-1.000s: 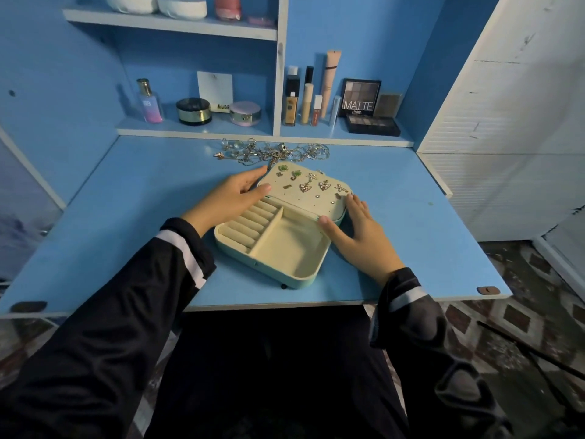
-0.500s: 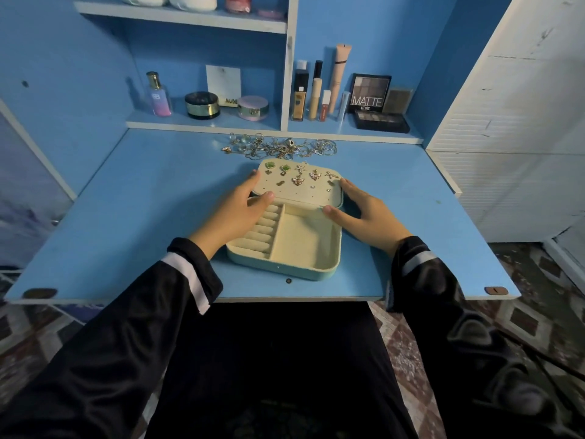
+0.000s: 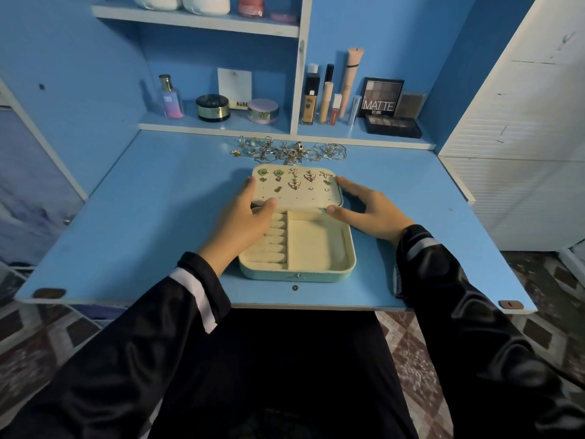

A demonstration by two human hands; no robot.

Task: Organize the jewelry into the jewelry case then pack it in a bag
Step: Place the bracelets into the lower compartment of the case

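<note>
Squaring cream-lined pale-green jewelry case to blue desk edge, earlier skewed | left hand, right hand straight-fingered, touching lid sides, gripping nothing | tangled metal jewelry pile behind case, still unpacked

Home vanity, blue fold-down desk, cosmetics shelf

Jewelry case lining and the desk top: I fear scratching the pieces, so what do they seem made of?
The jewelry case lining looks like soft cream velvet or suede-like fabric: matte, no glare, with padded ring rolls. The desk top looks like blue laminated board: smooth, even colour, faint sheen.
</note>
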